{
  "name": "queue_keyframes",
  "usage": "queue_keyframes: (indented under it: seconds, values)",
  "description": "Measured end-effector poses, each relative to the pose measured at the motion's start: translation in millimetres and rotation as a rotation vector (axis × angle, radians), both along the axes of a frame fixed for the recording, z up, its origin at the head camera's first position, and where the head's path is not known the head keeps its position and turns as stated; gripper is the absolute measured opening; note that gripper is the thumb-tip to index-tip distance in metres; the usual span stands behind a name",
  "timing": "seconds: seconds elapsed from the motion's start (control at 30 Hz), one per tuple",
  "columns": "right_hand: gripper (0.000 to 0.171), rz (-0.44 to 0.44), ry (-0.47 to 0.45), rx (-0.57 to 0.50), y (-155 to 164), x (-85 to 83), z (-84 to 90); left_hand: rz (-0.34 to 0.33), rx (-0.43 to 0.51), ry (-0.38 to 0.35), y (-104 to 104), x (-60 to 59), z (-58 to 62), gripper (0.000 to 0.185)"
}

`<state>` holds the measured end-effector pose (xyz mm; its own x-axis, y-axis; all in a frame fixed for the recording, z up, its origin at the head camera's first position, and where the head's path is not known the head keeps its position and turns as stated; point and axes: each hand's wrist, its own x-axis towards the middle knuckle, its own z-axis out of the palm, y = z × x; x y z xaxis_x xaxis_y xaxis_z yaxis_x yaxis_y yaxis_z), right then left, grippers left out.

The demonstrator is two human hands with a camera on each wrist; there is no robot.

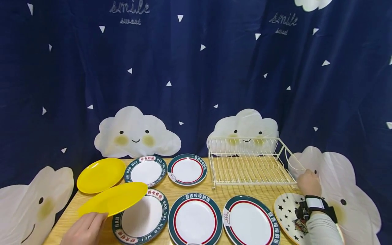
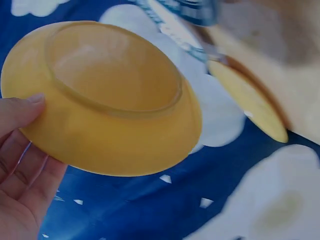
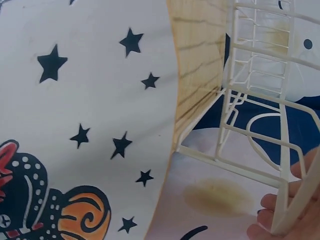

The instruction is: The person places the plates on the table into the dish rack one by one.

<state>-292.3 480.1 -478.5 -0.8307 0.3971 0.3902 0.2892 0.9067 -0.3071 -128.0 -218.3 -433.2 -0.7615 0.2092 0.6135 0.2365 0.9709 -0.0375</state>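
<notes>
Left hand (image 1: 84, 228) pinches the yellow plate (image 1: 113, 199), underside only visible from the wrist cam, while right hand (image 1: 308, 183) grips the dish rack (image 1: 249, 163).

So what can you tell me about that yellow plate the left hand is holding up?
The yellow plate is plain, round and glossy, probably plastic, with a shallow well and a raised foot ring on its underside, seen in the left wrist view. The left hand holds it by the near rim, fingers underneath and thumb on the edge. It is lifted and tilted above the table, overlapping a green-rimmed plate. A second yellow plate lies flat behind it.
</notes>
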Motion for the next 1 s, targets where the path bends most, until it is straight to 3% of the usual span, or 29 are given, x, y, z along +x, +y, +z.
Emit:
queue_keyframes:
  seconds: [0.2,0.37,0.53,0.73,0.87,1.0]
  values:
    - [0.031,-0.012,-0.008,-0.021,5,2.1,7.4,-0.169,0.029,0.109,24,-4.1,18.4,0.073]
    - [0.044,-0.008,0.024,-0.106,-18,1.7,24.5,-0.332,0.055,0.203,39,-6.7,29.0,0.06]
    - [0.043,0.114,0.166,-0.131,-74,5.9,48.7,-0.519,0.015,0.327,53,-13.5,39.0,0.05]
    - [0.037,0.358,0.296,-0.146,-148,20.8,66.6,-0.701,-0.018,0.434,74,-20.7,49.2,0.039]
    - [0.037,0.508,0.255,-0.179,-190,33.4,72.3,-0.8,-0.023,0.47,87,-23.7,51.4,0.032]
    - [0.038,0.625,0.092,-0.247,-227,46.9,71.9,-0.841,-0.027,0.466,93,-24.8,49.2,0.031]
